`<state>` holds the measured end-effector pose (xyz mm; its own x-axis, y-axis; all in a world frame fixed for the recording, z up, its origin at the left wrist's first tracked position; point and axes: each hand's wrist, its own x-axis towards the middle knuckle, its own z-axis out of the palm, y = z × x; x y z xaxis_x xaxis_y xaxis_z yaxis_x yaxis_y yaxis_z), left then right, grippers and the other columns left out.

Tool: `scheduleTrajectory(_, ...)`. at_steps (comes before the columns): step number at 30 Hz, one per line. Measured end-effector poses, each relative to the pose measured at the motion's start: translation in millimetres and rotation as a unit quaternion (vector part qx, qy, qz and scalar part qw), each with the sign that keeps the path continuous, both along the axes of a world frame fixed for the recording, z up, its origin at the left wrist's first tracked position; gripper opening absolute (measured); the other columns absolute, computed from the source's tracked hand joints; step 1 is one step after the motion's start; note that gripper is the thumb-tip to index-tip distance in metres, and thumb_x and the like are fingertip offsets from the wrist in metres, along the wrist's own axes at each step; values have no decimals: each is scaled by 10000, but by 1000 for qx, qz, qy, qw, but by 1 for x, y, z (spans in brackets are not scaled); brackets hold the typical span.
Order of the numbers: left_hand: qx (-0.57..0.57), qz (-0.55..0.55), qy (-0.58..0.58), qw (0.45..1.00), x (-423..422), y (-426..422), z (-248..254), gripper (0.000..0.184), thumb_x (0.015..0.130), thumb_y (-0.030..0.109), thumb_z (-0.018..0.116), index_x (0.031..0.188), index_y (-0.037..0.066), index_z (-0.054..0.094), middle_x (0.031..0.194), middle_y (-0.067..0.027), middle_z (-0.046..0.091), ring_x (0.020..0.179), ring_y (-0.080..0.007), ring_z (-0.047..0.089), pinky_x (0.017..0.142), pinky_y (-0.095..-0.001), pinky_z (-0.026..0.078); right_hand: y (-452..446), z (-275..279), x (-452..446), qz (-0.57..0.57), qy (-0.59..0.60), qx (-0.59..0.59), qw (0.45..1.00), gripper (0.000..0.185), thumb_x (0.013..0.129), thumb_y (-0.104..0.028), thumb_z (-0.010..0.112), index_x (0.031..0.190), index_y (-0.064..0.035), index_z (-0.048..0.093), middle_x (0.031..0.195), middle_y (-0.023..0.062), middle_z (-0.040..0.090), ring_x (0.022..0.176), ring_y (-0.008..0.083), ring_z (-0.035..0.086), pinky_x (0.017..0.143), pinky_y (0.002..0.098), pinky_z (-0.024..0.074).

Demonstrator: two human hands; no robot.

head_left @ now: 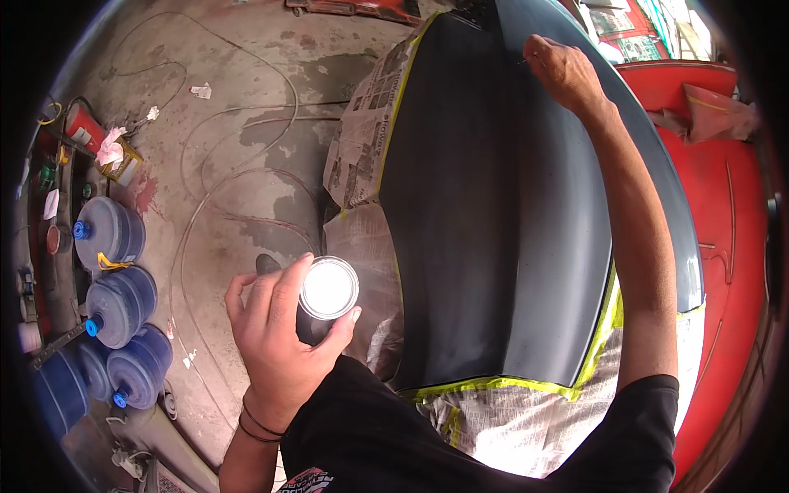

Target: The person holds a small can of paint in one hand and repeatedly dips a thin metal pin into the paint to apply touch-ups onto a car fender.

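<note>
My left hand is wrapped around a small round can, with its thumb and fingers on the rim. The can's top faces me and is bright white; whether that is a lid or its contents I cannot tell. A dark grey car panel, matte with raised creases, spreads out in front of me. Over its far right part is my right hand, fingers curled together close to the surface. A tiny thing may sit at those fingertips, too small to name.
Yellow-green tape and printed masking paper border the panel. Hoses loop over the concrete floor. Large blue water bottles lie at the left, near a red container. A red panel stands at the right.
</note>
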<state>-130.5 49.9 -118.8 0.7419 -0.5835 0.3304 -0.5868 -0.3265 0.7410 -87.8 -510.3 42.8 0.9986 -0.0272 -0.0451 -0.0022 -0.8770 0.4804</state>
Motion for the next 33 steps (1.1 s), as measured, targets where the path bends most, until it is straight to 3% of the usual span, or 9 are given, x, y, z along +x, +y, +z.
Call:
scheduleTrajectory(25,-3,1,0,1000,3,4,1,779,768,265,1068,1436,11,757,1180,-76,782,1070,-255,726,1152,-564,487,4,-9,1,-33,-6,-30,999,121,1142,-209,654,1212,-111,668,1137,153,814,1073,472,782,899,581,614)
scheduleTrajectory(28,-3,2,5,1000,2,7,-1,776,766,263,1069,1433,11,760,1176,-76,783,1066,-257,724,1152,-564,486,8,-4,-2,-21,-36,12,999,135,1130,-202,678,1220,-101,677,1150,167,818,1076,472,785,915,577,617)
scheduleTrajectory(31,-9,-1,2,1000,0,10,5,773,765,261,1068,1431,12,763,1182,-76,791,1063,-259,722,1154,-563,486,24,6,-14,-34,-131,51,990,145,1141,-197,693,1237,-88,694,1160,181,836,1076,457,807,920,543,637)
scheduleTrajectory(33,-15,-6,7,1000,-2,11,14,772,766,262,1065,1433,16,763,1192,-80,799,1071,-260,728,1158,-563,484,62,2,-39,-20,-250,107,962,136,1118,-197,693,1210,-97,699,1107,193,822,1044,487,791,881,581,637)
